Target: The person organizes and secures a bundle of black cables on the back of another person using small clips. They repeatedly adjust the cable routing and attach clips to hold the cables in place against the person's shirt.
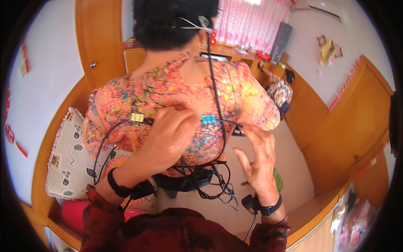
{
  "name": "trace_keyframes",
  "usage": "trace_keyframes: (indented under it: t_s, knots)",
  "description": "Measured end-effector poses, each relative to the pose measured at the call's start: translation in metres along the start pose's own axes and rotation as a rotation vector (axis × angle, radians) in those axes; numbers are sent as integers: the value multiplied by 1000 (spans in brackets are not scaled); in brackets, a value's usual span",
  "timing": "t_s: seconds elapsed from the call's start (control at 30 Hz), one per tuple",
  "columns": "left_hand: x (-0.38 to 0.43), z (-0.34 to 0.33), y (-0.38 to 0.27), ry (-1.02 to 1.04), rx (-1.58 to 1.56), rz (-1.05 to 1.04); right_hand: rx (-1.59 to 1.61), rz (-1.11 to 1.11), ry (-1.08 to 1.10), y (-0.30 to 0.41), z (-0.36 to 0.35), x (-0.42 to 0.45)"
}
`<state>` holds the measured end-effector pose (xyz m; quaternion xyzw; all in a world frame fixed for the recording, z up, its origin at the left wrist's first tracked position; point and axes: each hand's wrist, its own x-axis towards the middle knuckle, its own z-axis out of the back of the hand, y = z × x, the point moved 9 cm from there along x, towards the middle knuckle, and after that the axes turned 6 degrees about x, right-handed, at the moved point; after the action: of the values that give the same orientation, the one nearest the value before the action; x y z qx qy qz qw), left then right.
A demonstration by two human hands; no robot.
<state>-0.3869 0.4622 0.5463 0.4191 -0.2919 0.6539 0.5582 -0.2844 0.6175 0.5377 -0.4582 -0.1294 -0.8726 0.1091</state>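
Note:
A person stands with their back to me in a floral shirt (170, 82). My left hand (176, 132) is bent against the middle of that back, fingers curled; whatever lies under its fingertips is hidden. Left of it, a yellow binder clip (137, 117) sits on the shirt by a black cable (105, 138). A teal binder clip (208, 119) is fastened to the right of my left hand. At the shirt's right side, my right hand (259, 151) has its thumb apart from its fingers, the fingertips at a thin black cord (231, 122).
A black waist pack (185, 182) with looped cables (207, 193) hangs at the person's lower back. A patterned cushion (70, 157) leans on the left. Another person (281, 89) is by the wooden cabinet at the back right. Straps with small devices (250, 203) are on my wrists.

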Motion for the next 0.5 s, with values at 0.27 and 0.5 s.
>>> trace_keyframes:
  t_s: [0.27,0.5]
  knots:
    - [-31,7,-26,118,87,-130,107,-748,-73,-93,30,-162]
    - [-25,-18,-40,212,262,-169,81,-890,189,-126,6,-288]
